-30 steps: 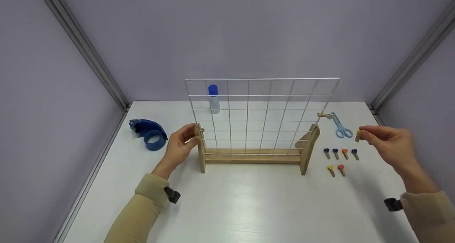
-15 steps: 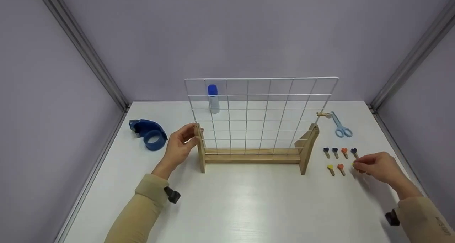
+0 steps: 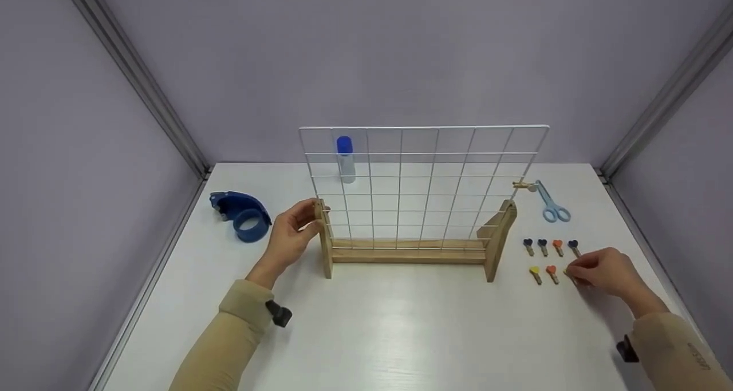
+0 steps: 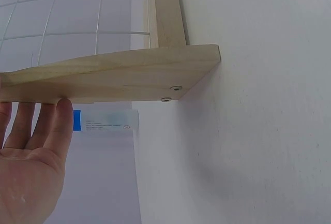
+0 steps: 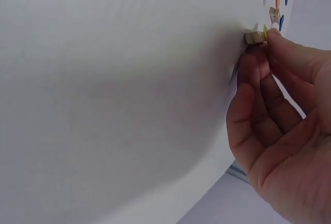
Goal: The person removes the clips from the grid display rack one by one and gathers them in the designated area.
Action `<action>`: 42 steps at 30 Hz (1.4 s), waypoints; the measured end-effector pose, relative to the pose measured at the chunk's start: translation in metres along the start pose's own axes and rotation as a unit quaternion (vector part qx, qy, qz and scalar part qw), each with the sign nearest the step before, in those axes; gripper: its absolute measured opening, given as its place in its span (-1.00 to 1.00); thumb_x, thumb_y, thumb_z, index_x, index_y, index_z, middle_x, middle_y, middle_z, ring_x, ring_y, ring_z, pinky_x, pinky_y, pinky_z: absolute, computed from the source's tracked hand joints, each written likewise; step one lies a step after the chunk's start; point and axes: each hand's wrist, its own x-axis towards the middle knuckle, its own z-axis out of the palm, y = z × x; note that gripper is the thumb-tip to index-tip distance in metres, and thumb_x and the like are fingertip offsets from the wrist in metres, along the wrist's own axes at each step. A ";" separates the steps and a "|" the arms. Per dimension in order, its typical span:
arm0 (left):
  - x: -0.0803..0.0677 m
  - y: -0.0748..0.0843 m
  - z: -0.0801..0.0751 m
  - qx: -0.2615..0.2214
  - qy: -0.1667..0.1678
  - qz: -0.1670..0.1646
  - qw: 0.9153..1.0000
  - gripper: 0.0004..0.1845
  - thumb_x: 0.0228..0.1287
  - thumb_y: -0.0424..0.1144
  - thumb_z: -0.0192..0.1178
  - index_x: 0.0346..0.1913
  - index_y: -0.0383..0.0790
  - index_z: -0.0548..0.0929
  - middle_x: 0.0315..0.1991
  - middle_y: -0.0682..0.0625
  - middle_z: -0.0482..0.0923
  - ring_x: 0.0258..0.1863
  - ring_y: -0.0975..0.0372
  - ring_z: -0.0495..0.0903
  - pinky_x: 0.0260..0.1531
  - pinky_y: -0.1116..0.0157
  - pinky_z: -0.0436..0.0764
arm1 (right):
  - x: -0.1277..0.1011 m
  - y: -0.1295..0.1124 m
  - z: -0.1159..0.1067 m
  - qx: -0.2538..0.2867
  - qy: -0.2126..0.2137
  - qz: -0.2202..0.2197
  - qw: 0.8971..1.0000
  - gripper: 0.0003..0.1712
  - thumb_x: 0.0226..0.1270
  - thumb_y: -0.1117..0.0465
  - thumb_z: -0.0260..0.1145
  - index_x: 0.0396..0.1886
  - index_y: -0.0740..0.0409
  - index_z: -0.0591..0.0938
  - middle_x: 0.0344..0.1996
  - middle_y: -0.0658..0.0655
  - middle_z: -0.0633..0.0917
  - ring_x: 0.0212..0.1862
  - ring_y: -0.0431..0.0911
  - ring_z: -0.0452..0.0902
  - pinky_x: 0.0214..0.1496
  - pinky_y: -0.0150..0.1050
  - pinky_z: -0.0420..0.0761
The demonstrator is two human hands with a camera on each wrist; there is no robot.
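Observation:
At the right of the table, my right hand [image 3: 608, 273] pinches a small wooden clothespin with a yellow heart [image 5: 255, 38] between thumb and fingers, low at the tabletop. Beside it lie two rows of similar heart clothespins: dark blue and orange ones [image 3: 558, 245] behind, a yellow one [image 3: 535, 273] and an orange one [image 3: 552, 272] in front. My left hand [image 3: 291, 233] grips the left wooden upright [image 4: 119, 76] of a stand that holds a white wire grid [image 3: 424, 176]. Another clothespin [image 3: 520, 185] is clipped to the grid's right edge.
Behind the grid stands a clear tube with a blue cap [image 3: 345, 150]. A blue tape dispenser [image 3: 233, 203] and a blue tape roll [image 3: 251, 226] lie at left. Light blue scissors [image 3: 552, 208] lie at back right. Walls enclose the white table [image 3: 389, 334].
My right hand has brought the yellow-heart clothespin down and toward me, to the right end of the front row. My left hand stays on the stand.

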 end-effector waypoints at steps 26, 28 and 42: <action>0.001 -0.002 0.001 -0.002 0.005 0.015 1.000 -0.51 0.47 -0.57 0.38 0.41 -0.52 0.62 0.26 -0.41 0.77 0.16 0.37 0.75 0.20 0.52 0.71 | -0.016 -0.038 -0.014 -0.020 0.125 -0.074 0.989 -0.54 0.71 -0.03 0.36 0.14 0.29 0.84 -0.17 0.27 0.90 -0.23 -0.16 0.70 -0.27 -0.29 0.63; 0.001 -0.003 0.001 -0.003 0.005 0.017 1.000 -0.51 0.47 -0.58 0.38 0.41 -0.55 0.61 0.26 -0.43 0.77 0.16 0.38 0.75 0.19 0.52 0.71 | -0.019 -0.051 -0.018 0.004 0.142 -0.094 0.985 -0.55 0.71 -0.03 0.37 0.14 0.27 0.85 -0.20 0.17 0.92 -0.24 -0.30 0.67 -0.26 -0.33 0.63; 0.001 -0.002 0.001 -0.018 0.003 0.003 1.000 -0.49 0.47 -0.55 0.38 0.43 -0.47 0.62 0.29 -0.40 0.76 0.25 0.20 0.76 0.21 0.48 0.72 | -0.021 -0.139 -0.021 0.303 0.199 -0.266 0.893 -0.72 0.61 0.40 0.43 0.17 0.49 0.79 -0.17 -0.24 0.93 -0.20 -0.36 0.86 -0.18 -0.50 0.76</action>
